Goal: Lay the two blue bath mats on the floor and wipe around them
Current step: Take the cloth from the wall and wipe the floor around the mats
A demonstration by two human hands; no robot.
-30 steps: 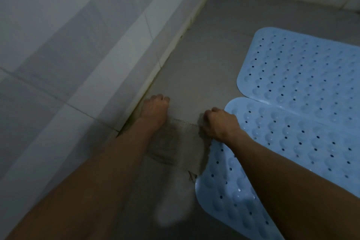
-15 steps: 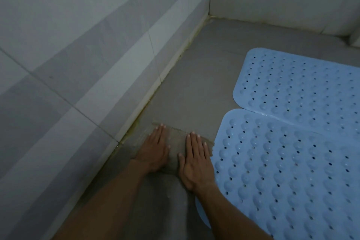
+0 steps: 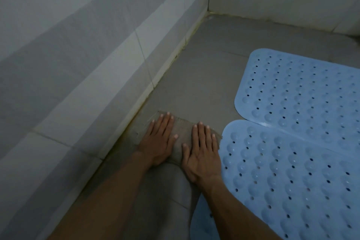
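Covering cloth (image 3: 180, 138) middle: left hand (image 3: 158, 142), right hand (image 3: 202, 154).

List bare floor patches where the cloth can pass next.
Free: the floor strip between the left wall and the far mat, running to the corner. Crowded: both hands, left and right, press the cloth flat between that wall and the near mat.

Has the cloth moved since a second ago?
Yes. The cloth was bunched and lifted between gripping hands; now it lies flat beside the near mat, pressed down.
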